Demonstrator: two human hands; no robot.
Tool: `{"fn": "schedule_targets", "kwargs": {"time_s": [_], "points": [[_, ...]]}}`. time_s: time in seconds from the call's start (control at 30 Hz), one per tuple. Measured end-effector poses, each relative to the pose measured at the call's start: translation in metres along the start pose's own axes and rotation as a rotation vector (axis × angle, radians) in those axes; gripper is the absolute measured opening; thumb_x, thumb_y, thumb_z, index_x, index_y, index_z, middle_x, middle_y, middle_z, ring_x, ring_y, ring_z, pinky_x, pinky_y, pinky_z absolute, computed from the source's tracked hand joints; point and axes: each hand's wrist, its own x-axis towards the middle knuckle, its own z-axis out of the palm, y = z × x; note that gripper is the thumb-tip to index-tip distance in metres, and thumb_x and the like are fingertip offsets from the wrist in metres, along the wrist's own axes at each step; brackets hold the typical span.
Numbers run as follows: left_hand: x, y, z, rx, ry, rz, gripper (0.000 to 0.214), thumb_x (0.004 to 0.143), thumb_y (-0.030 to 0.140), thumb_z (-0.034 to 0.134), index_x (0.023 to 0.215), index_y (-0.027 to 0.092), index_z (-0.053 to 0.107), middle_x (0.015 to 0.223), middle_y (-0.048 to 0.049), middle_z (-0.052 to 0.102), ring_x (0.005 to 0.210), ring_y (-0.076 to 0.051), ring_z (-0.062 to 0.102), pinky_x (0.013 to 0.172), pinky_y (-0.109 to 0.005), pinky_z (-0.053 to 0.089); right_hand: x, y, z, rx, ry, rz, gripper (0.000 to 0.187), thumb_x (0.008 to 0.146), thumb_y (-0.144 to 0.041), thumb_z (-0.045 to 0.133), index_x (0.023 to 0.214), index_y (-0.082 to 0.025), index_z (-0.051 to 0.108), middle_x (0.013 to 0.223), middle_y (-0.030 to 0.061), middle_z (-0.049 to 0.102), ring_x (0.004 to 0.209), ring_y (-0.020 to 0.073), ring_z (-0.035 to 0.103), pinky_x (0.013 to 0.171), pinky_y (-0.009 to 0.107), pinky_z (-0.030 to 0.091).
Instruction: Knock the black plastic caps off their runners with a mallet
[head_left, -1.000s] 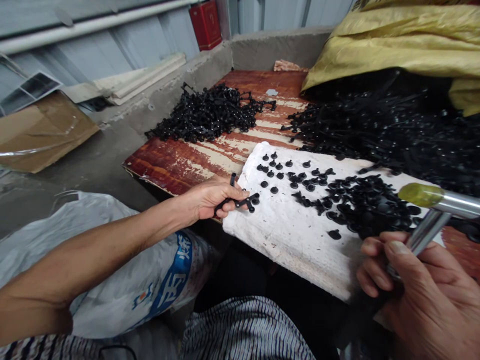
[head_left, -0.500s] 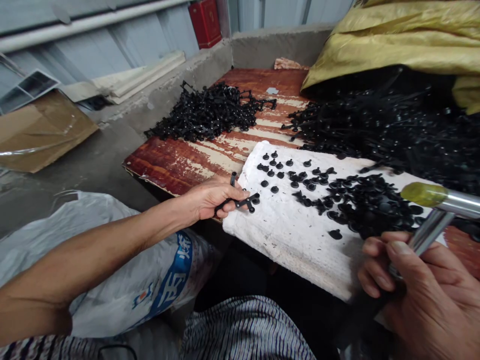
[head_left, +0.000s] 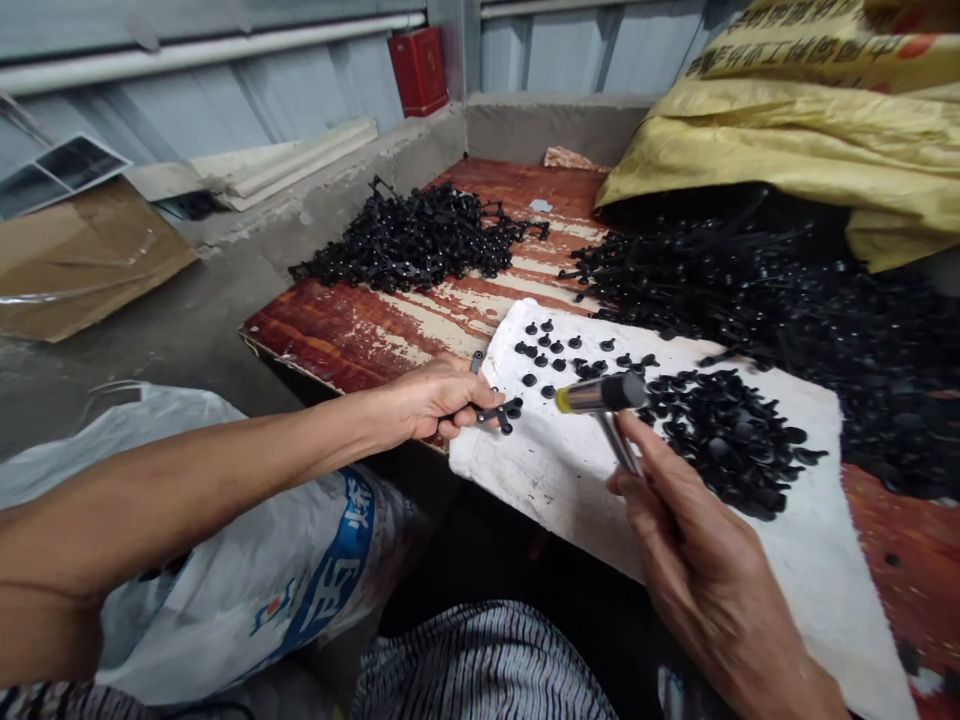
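My left hand (head_left: 442,400) pinches a branched black plastic part (head_left: 495,412) at the left edge of a white cloth (head_left: 555,500). The part's round ends stick out past my fingertips over the cloth. In my right hand (head_left: 690,530) is a mallet (head_left: 604,393) with a metal head, one yellow end and one black end. Its head hangs above the middle of the cloth, to the right of the part and apart from it. Small black round pieces with stems (head_left: 559,365) stand scattered on the cloth, and a heap of them (head_left: 735,440) lies at its right.
A pile of black branched parts (head_left: 420,235) sits at the back left of the worn red board (head_left: 337,330). More black parts (head_left: 750,280) spill from a yellow woven sack (head_left: 727,140) at the right. A white plastic bag (head_left: 225,600) stands below my left arm.
My right hand has swung the mallet leftward, from the cloth's right side to above its middle. My left hand keeps the black part in about the same place.
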Motion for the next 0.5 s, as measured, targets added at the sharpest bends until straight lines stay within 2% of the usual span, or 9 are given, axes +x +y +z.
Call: {"fn": "schedule_targets", "kwargs": {"time_s": [0.07,0.13,0.2,0.27,0.5], "points": [[0.0,-0.001,-0.001,-0.005,0.003,-0.017,0.023,0.081,0.005,0.059,0.06,0.013,0.054,0.053,-0.0038,0.064,0.029,-0.001,0.03,0.028,-0.014,0.018,0.009,-0.001,0.008,-0.023,-0.077,-0.114,0.053,0.093,-0.014,0.045,0.144,-0.026,0.05,0.102,0.0091,0.07,0.082,0.0191,0.068,0.075,0.035,0.057],[0.0,-0.002,-0.002,-0.006,-0.004,-0.016,0.022,0.081,0.005,0.059,0.061,0.013,0.053,0.053,-0.0033,0.064,0.028,-0.001,0.029,0.028,-0.014,0.017,0.017,-0.001,0.014,-0.072,-0.133,-0.16,0.056,0.093,-0.009,0.042,0.147,-0.021,0.046,0.093,0.0089,0.067,0.072,0.0175,0.065,0.063,0.03,0.055],[0.0,-0.004,-0.002,-0.007,-0.023,0.0,0.02,0.078,0.004,0.06,0.062,0.013,0.053,0.053,-0.003,0.064,0.028,-0.001,0.028,0.028,-0.014,0.016,0.021,0.001,0.018,-0.169,-0.18,-0.19,0.056,0.091,-0.01,0.04,0.147,-0.016,0.047,0.083,0.007,0.062,0.058,0.0162,0.058,0.052,0.028,0.051],[0.001,-0.005,-0.002,-0.018,-0.034,0.009,0.02,0.077,0.003,0.06,0.062,0.014,0.053,0.053,-0.0027,0.064,0.028,-0.001,0.027,0.029,-0.014,0.015,0.024,0.002,0.019,-0.266,-0.222,-0.213,0.056,0.09,-0.011,0.038,0.145,-0.014,0.05,0.079,0.0059,0.059,0.052,0.0157,0.054,0.048,0.028,0.048],[0.003,-0.009,-0.007,-0.118,-0.101,-0.028,0.014,0.074,0.003,0.058,0.066,0.013,0.055,0.058,-0.0029,0.064,0.032,-0.002,0.034,0.03,-0.013,0.019,0.027,0.004,0.018,-0.331,-0.255,-0.219,0.063,0.087,-0.01,0.039,0.149,-0.02,0.046,0.077,0.004,0.057,0.052,0.016,0.052,0.044,0.026,0.04]]}}
